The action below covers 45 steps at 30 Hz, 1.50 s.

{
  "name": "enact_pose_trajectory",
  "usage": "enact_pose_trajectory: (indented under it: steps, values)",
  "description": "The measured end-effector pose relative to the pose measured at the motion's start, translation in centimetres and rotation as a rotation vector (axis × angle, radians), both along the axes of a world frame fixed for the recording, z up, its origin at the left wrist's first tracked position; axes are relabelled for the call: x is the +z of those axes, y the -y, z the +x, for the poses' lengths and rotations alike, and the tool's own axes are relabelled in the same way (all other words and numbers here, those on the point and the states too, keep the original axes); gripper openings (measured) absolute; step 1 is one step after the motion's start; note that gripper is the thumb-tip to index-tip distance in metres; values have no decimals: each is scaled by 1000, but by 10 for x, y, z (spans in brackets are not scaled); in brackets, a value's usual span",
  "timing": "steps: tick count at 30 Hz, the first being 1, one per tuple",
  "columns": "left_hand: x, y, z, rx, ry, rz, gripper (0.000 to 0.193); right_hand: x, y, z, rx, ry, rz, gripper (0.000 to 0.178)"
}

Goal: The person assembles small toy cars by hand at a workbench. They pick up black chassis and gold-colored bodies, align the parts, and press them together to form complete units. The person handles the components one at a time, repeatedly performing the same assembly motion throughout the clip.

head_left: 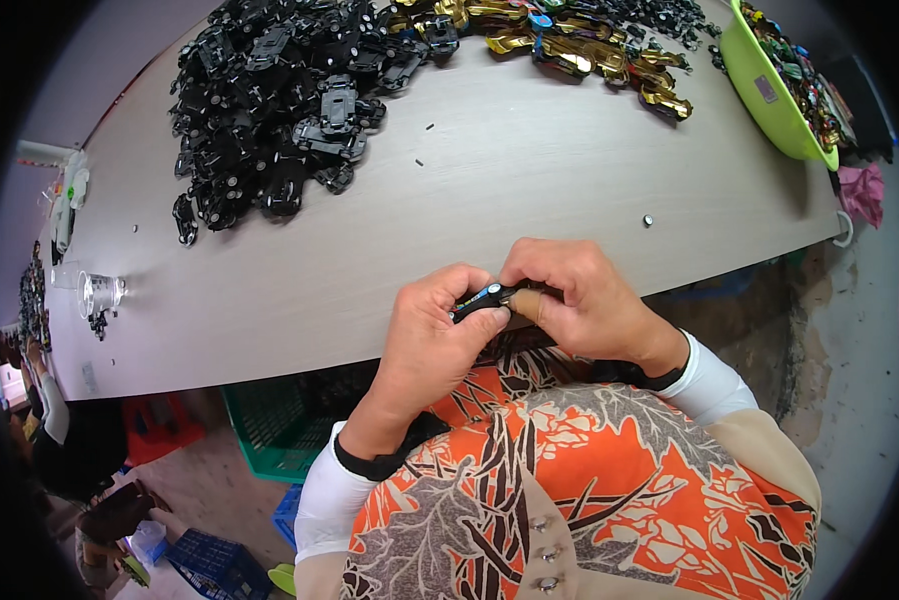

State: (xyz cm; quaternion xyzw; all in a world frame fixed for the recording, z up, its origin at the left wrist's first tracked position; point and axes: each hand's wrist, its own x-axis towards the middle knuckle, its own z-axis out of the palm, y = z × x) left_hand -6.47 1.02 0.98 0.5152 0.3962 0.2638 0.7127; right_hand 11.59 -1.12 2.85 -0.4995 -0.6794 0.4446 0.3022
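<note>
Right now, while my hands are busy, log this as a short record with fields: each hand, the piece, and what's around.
Left hand: gripping a small dark piece
Right hand: pinching its right end
Piece detail: blue marking, pale round spot; the rest hidden by fingers
Table, far left: heap of black toy-car parts
Table, far middle: shiny gold pieces
Far right: lime bowl of mixed small items
Table, left end: clear cup
Below near edge: green crate

One head cam, wide fisheye, upright, looking down over the patterned shirt; left hand and right hand near, table running far, its edges bowed.
</note>
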Motion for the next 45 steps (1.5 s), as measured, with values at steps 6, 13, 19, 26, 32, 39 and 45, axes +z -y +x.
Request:
enact_pose_trajectory:
  steps: [6,13,19,26,32,39,45]
  values:
    - [16,-7,-1,32,50,-78,19,-13,-1,4,-135,-315,-105,9]
    - [1,-15,-8,296,344,-180,32,0,-2,7,-146,-454,-349,9]
    - [6,-9,-5,206,388,-289,25,0,-11,15,-71,-514,-164,5]
    - [3,-5,-12,-7,285,-173,16,14,-21,7,102,-486,-179,6]
    - [-2,-2,-14,-94,196,-47,16,9,-20,11,172,-425,-249,10]
    - [-6,0,-14,-166,-7,130,21,8,-14,7,138,-86,-72,9]
    - [-4,3,-4,-103,-159,417,16,-5,-1,2,44,-9,100,9]
